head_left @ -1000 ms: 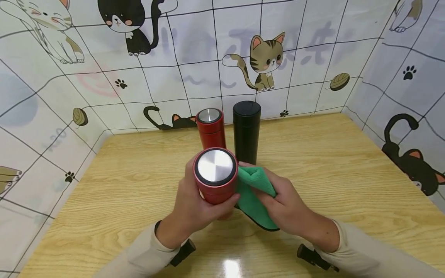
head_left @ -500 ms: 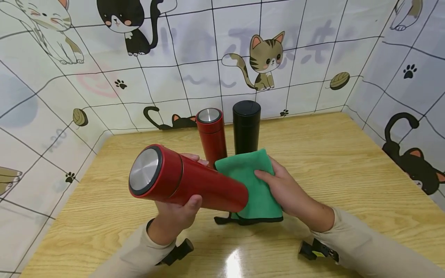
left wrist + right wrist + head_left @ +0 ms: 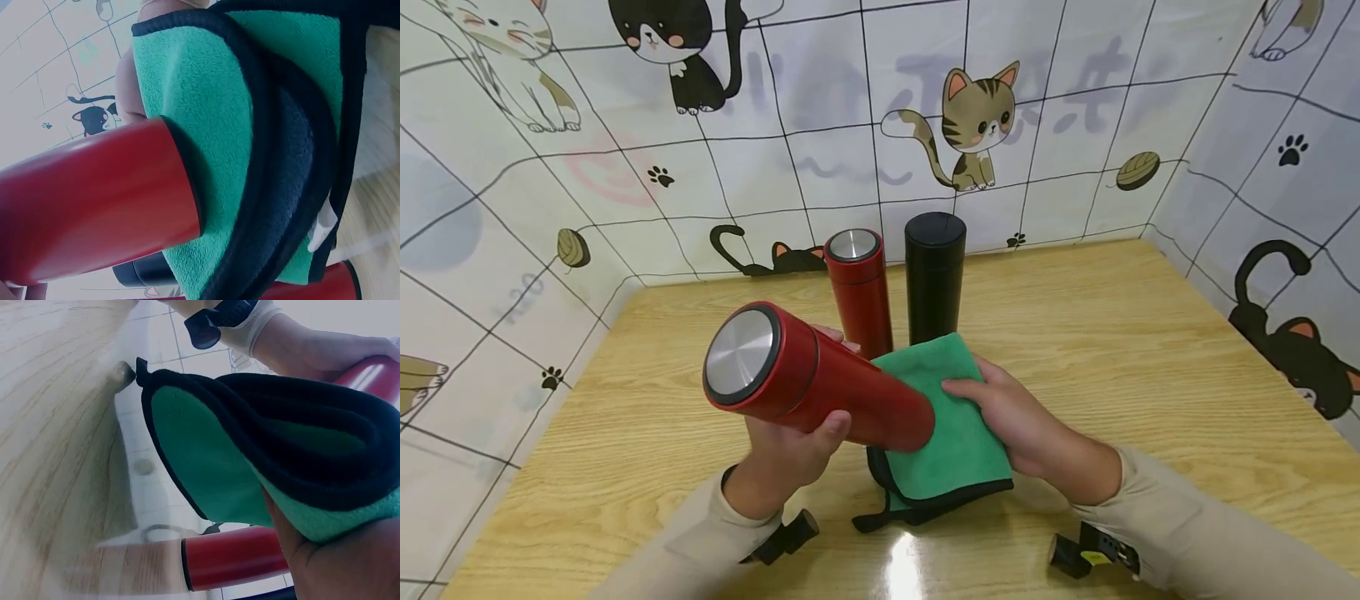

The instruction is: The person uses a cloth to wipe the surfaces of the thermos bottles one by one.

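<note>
Cartoon cats all over a white gridded backdrop (image 3: 820, 100), wood-grain tabletop (image 3: 1112, 333) below. Left hand's (image 3: 792, 457) got its fingers wrapped round a red bottle (image 3: 838, 387), thumb on the near side. Right hand (image 3: 1018, 425) pinches a folded green cloth (image 3: 958, 437), thumb on top. Bottle's up off the table, tipped over, silver cap toward the left, base at the cloth. A second ago it was cap-up with the cloth at its side, so I'd guess the wiping has moved on to the bottom end. Behind that, another red bottle (image 3: 861, 300) and a black bottle (image 3: 935, 283) stand upright side by side. Can't see their feet in the head view, and most right-hand fingers are behind the cloth. Left wrist cam cuts off the cap end; can't tell how hard the base is pressed.
</note>
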Motion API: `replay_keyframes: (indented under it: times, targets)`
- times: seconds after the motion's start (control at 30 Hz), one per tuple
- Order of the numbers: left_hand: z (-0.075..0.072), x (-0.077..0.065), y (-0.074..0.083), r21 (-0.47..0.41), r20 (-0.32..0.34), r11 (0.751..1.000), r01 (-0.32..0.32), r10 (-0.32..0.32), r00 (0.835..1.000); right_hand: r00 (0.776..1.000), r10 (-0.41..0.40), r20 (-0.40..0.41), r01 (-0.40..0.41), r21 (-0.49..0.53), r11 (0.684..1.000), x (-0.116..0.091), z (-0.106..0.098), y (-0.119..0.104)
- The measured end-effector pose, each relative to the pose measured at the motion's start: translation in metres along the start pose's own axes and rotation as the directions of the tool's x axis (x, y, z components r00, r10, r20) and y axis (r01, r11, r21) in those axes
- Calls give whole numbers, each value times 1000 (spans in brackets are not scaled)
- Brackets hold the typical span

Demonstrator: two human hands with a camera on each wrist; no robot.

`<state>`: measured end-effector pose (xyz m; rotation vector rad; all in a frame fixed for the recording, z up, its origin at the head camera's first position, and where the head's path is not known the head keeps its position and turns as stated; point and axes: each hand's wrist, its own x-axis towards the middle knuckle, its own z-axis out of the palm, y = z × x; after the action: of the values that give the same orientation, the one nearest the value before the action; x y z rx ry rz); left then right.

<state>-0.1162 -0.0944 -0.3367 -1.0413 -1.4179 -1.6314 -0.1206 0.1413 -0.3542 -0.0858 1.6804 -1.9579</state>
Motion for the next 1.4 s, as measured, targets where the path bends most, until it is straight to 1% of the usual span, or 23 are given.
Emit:
replay_keyframes:
  times: [0.03,0.1,0.17,0.23,0.3,0.37,0.43,0.47,0.5,0.57,0.63,0.7,0.73,0.8,0.87,0.93,1.07,1.13,1.2,1.3,1.4]
  targets:
    - [0,0,0,-10,6,1000,-8,8,1000,1000,-1,1,2,-5,1000,0,0,0]
    - [1,2,-1,-23,-6,1000,-12,12,1000,1000,-5,7,6,-14,1000,0,0,0]
    - [1,4,-1,-26,-44,1000,-5,4,999,1000,-7,17,7,-23,1000,1,1,0]
    - [-2,6,-1,-36,-91,999,20,-23,996,1000,-7,24,8,-35,999,2,2,0]
    - [-9,10,-3,-28,-134,999,42,-46,990,999,-7,31,9,-42,999,2,3,0]
    - [-20,18,-8,7,-155,996,94,-92,984,999,-7,33,9,-50,999,2,4,1]
    - [-34,24,-16,84,-156,984,158,-143,977,999,-13,34,15,-62,998,0,3,2]
    - [-41,27,-22,129,-152,973,193,-173,973,999,-15,37,18,-66,998,0,3,2]
    - [-48,29,-27,179,-146,956,232,-207,967,999,-19,42,22,-70,997,-1,3,2]
    - [-61,29,-38,278,-135,910,307,-280,950,998,-28,52,32,-76,997,-3,3,2]
    - [-70,26,-47,355,-134,856,377,-352,926,997,-41,64,46,-84,995,-4,3,2]
    - [-77,22,-56,421,-133,798,431,-416,900,996,-50,75,57,-90,994,-4,4,2]
    - [-79,21,-60,446,-130,774,450,-441,888,995,-54,78,61,-96,994,-5,4,2]
    - [-82,20,-67,476,-128,737,479,-481,867,995,-60,80,68,-105,992,-5,4,1]
    - [-84,19,-73,494,-129,714,497,-505,854,995,-65,78,74,-116,991,-6,4,1]
    - [-85,19,-78,497,-129,703,509,-520,844,995,-71,72,79,-128,989,-7,5,0]
    - [-86,23,-86,481,-119,699,529,-546,829,995,-80,65,89,-147,985,-7,5,-2]
    - [-87,25,-89,473,-105,696,541,-565,819,995,-82,58,89,-149,985,-7,5,-3]
    - [-88,26,-92,468,-104,684,560,-586,803,995,-85,55,92,-150,984,-8,5,-4]
    - [-89,28,-95,468,-111,657,591,-620,777,994,-92,52,99,-153,983,-8,5,-5]
    - [-89,30,-95,454,-100,631,629,-665,740,994,-101,49,107,-148,983,-9,4,-7]
